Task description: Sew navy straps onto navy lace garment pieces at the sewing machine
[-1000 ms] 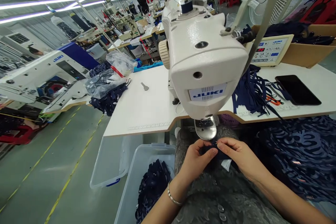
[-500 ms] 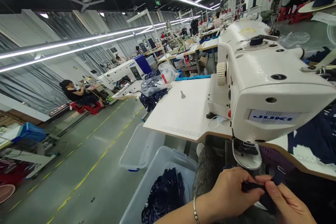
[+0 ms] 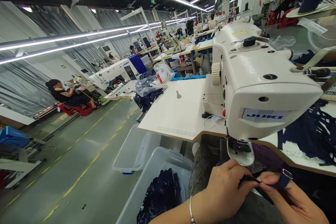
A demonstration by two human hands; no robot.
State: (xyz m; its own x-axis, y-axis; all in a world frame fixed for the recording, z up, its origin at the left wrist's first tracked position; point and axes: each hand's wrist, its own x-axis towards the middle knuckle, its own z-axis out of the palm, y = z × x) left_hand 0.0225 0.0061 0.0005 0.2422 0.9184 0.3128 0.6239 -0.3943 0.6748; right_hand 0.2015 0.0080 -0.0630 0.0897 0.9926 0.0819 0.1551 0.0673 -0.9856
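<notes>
My left hand [image 3: 226, 186], with a bangle at the wrist, pinches a navy strap [image 3: 249, 178] between thumb and fingers. My right hand [image 3: 296, 199] grips the same strap just to the right, its fingertips nearly meeting those of the left. A small metal slider buckle [image 3: 287, 173] shows on the strap above the right fingers. Both hands are in front of the white JUKI sewing machine [image 3: 273, 101], just below its needle area and presser plate [image 3: 243, 155]. Part of the strap is hidden by the fingers.
At lower left a clear plastic bin [image 3: 154, 157] holds a navy pile of straps [image 3: 162, 196]. More navy straps [image 3: 312, 133] lie right of the machine. A grey metal piece [image 3: 178, 94] rests on the white tabletop [image 3: 168, 112]. A seated person [image 3: 63, 92] works far left.
The view has turned slightly right. My right hand has shifted right and lower in the picture, and the metal slider now shows clearly above its fingers. Both hands still pinch the strap.
</notes>
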